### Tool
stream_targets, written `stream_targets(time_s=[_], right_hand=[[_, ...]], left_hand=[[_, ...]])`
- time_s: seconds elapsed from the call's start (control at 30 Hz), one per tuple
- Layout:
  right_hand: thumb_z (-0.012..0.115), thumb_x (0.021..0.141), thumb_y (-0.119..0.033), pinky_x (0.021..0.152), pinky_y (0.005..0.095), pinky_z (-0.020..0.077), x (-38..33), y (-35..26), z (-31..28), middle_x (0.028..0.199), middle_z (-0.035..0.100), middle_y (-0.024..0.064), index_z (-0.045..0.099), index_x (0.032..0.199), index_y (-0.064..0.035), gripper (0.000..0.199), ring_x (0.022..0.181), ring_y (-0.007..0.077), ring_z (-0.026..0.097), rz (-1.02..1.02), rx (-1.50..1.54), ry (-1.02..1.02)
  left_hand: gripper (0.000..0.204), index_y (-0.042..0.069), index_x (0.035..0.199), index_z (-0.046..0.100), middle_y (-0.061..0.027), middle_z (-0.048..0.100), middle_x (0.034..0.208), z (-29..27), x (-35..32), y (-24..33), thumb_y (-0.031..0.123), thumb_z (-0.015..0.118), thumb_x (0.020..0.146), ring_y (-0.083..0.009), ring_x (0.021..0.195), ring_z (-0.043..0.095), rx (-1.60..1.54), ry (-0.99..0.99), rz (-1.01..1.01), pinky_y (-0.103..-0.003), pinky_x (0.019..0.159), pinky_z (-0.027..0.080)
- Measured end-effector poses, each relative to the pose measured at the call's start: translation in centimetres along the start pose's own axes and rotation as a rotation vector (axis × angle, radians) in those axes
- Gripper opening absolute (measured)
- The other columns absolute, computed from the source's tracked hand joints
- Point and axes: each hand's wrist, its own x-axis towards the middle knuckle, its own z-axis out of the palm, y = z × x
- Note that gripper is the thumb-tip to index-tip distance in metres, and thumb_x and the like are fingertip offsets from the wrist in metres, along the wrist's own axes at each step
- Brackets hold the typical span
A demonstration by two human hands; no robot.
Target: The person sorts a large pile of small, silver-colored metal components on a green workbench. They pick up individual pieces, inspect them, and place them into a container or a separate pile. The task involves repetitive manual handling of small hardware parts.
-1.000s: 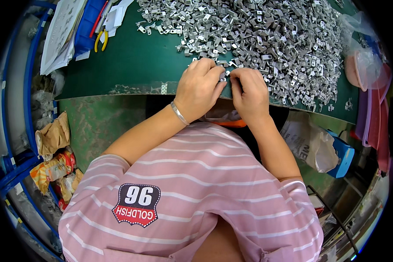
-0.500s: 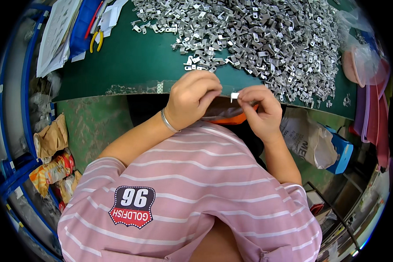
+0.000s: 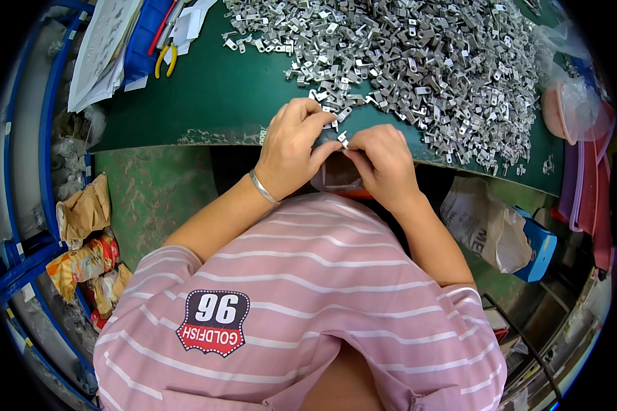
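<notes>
at the near edge of the green work mat (image 3: 206, 103), just off its lip, the left hand (image 3: 291, 147) and the right hand (image 3: 384, 164) meet fingertip to fingertip over a small silver metal clip (image 3: 341, 139). the left hand is curled narrow, thumb and forefinger pinching toward the piece; the right hand is closed down the same way, its fingertips on the clip from about 4 o'clock. which hand carries the weight i cannot tell, since the fingers cover most of it. a thin bracelet (image 3: 262, 188) sits on the left wrist. from the hands toward 12 and 1 o'clock spreads a big heap of loose metal clips (image 3: 425, 61), the nearest ones lying just beside the left knuckles. directly under the hands, toward 6 o'clock, hangs what looks like a clear plastic bag (image 3: 336, 175) with an orange rim behind it, though it is partly hidden. yellow-handled pliers (image 3: 164, 60) and a stack of papers (image 3: 106, 48) lie far off at 10 o'clock. the risk, as i judge it, is the clip slipping from such a small pinch: held beyond the mat edge, it would fall past the bag to the floor if the opening is not right beneath. the left knuckles could also nudge neighbouring clips over the edge.
</notes>
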Motion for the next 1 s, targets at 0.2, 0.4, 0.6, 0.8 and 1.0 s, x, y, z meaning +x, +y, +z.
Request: stream_targets(time_s=[0.2,0.4,0.6,0.8,1.0], right_hand=[[0.079,0.075,-0.003,0.079,0.0411,0.0453,-0.8,-0.2,-0.8,0.096,0.068,0.0067,0.064,0.097,-0.0071,0.027,0.091,0.0307,0.062,0.013,0.022,0.069],[0.078,0.074,-0.001,0.079,0.0425,0.0462,0.1,-0.5,0.5,0.096,0.069,0.0075,0.063,0.097,-0.0059,0.028,0.092,0.0305,0.063,-0.03,-0.04,0.084],[0.075,0.073,0.004,0.072,0.0398,0.0476,-1.4,0.2,-0.8,0.092,0.068,0.0094,0.064,0.09,-0.0044,0.023,0.085,0.0303,0.064,-0.026,0.076,0.058],[0.073,0.078,0.004,0.08,0.0415,0.0529,-0.4,0.2,-3.2,0.103,0.067,0.0152,0.066,0.1,-0.0009,0.023,0.091,0.0349,0.065,-0.06,0.029,-0.016],[0.072,0.085,-0.008,0.094,0.0457,0.0497,4.0,0.3,0.6,0.122,0.063,0.0182,0.065,0.116,-0.0006,0.033,0.111,0.0382,0.061,-0.017,-0.106,0.041]], left_hand=[[0.031,0.001,0.104,0.069,-0.013,0.061,0.102,0.8,-0.5,-0.3,0.0,0.081,0.075,-0.0289,0.086,0.063,-0.072,-0.036,0.049,-0.036,0.075,0.053],[0.023,0.0,0.105,0.068,-0.0102,0.065,0.103,0.6,-0.6,0.0,-0.005,0.075,0.083,-0.0173,0.082,0.067,-0.358,-0.047,-0.135,-0.029,0.072,0.057],[0.016,-0.001,0.1,0.068,-0.0079,0.068,0.098,-0.7,-1.5,1.5,-0.003,0.072,0.084,-0.0122,0.08,0.066,-0.529,-0.19,-0.283,-0.025,0.07,0.054],[0.022,0.0,0.104,0.071,-0.0116,0.068,0.102,-0.3,-1.1,1.9,-0.003,0.073,0.083,-0.0168,0.077,0.067,-0.419,-0.222,-0.045,-0.03,0.072,0.057],[0.045,0.003,0.115,0.063,-0.0144,0.057,0.107,-0.4,2.6,-2.0,0.009,0.083,0.075,-0.0297,0.083,0.059,0.183,0.014,-0.002,-0.037,0.074,0.052]])
